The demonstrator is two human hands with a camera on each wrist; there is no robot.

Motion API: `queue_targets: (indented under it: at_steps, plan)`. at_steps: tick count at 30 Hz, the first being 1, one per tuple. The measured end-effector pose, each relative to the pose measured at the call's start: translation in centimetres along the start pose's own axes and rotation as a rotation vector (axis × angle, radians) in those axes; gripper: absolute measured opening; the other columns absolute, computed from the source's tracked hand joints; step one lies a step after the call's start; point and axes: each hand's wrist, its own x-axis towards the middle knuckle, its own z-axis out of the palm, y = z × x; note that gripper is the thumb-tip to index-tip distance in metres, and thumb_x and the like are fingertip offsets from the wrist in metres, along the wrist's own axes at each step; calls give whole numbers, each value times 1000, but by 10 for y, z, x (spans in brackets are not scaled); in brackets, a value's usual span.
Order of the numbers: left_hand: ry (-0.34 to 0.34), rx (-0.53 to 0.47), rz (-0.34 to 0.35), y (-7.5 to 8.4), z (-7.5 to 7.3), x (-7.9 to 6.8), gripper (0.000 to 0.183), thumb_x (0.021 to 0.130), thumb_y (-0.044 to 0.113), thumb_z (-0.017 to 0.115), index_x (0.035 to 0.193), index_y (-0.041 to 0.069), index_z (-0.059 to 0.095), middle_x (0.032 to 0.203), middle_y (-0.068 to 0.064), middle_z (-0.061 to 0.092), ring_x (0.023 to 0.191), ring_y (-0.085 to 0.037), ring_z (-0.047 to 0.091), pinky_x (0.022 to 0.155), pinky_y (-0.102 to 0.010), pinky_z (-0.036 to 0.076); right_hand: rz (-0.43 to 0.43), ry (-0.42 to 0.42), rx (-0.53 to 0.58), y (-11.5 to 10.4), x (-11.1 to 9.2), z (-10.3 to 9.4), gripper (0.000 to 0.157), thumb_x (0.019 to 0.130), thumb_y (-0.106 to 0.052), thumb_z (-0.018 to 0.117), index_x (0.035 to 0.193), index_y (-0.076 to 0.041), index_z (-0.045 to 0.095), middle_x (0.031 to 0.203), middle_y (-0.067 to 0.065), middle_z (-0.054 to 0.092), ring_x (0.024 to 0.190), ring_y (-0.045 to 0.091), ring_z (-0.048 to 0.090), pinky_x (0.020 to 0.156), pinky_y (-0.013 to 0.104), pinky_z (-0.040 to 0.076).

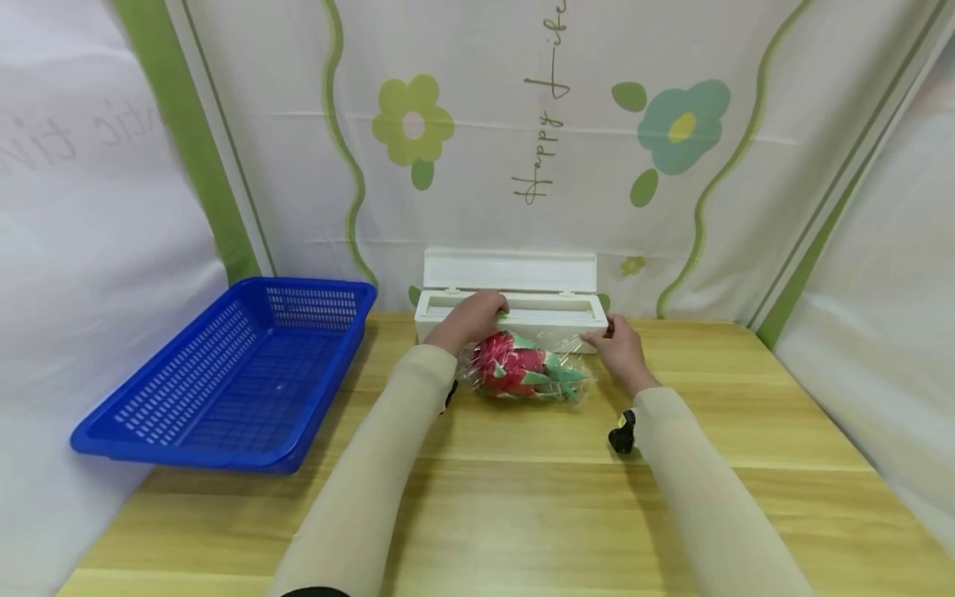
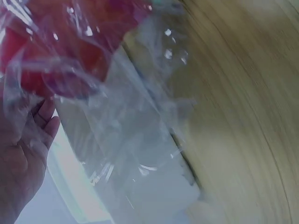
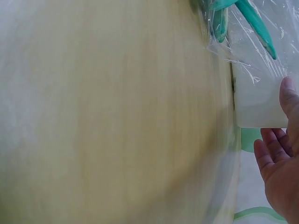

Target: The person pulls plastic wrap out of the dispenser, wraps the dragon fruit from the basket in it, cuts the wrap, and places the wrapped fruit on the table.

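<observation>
A red dragon fruit [image 1: 515,365] with green scales, loosely wrapped in clear film, is in front of a long white cling film box [image 1: 552,336] whose lid [image 1: 511,271] stands raised. My left hand [image 1: 472,322] reaches over the box's left part and holds the wrapped fruit from its far side, fingers curled at the film. Seen from the left wrist, the hand [image 2: 23,154] is partly covered by film [image 2: 126,135]. My right hand [image 1: 622,350] grips the right end of the box, its thumb [image 3: 288,93] on the front and the other fingers behind. Film stretches towards that thumb.
A blue plastic basket [image 1: 298,439] with slotted walls stands on the left of the wooden table [image 1: 507,514]. Behind the box hangs a white cloth [image 1: 477,207] printed with flowers, and more cloth closes both sides.
</observation>
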Motion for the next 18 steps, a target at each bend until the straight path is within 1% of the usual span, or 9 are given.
queue_targets:
  at_steps: [2, 6, 9, 13, 18]
  plan:
    - [8, 22, -1, -3, -1, -3, 29, 90, -3, 60, 118, 4, 64, 120, -8, 61, 116, -22, 54, 100, -31, 43, -1, 4, -7, -1, 1, -1, 61, 93, -27, 66, 137, 6, 40, 128, 26, 51, 119, 38, 49, 97, 47, 44]
    - [15, 72, -18, -6, -2, -10, 29, 90, -5, 56, 117, 6, 61, 120, -7, 59, 117, -23, 52, 100, -32, 42, 3, 0, -4, 0, 1, -2, 61, 94, -27, 66, 138, 6, 39, 128, 25, 51, 118, 37, 50, 95, 47, 46]
    - [17, 88, -30, -9, -2, -13, 33, 89, -8, 53, 117, 7, 60, 119, -7, 58, 116, -22, 52, 98, -32, 43, 11, -6, 6, 1, 0, -2, 62, 94, -27, 66, 139, 4, 38, 127, 24, 52, 117, 36, 51, 92, 46, 47]
    - [17, 106, -41, -14, 0, -16, 34, 88, -7, 54, 118, 8, 59, 118, -5, 57, 112, -20, 52, 96, -30, 44, 16, -8, 13, 1, 0, -1, 61, 94, -29, 65, 139, 3, 39, 125, 22, 52, 113, 35, 51, 89, 45, 47]
    - [23, 131, -36, -20, -2, -21, 34, 88, -7, 55, 118, 8, 59, 117, -6, 57, 111, -20, 53, 95, -30, 45, 19, -12, 14, 0, 0, 0, 61, 94, -29, 65, 139, 3, 39, 126, 22, 52, 113, 34, 51, 89, 44, 47]
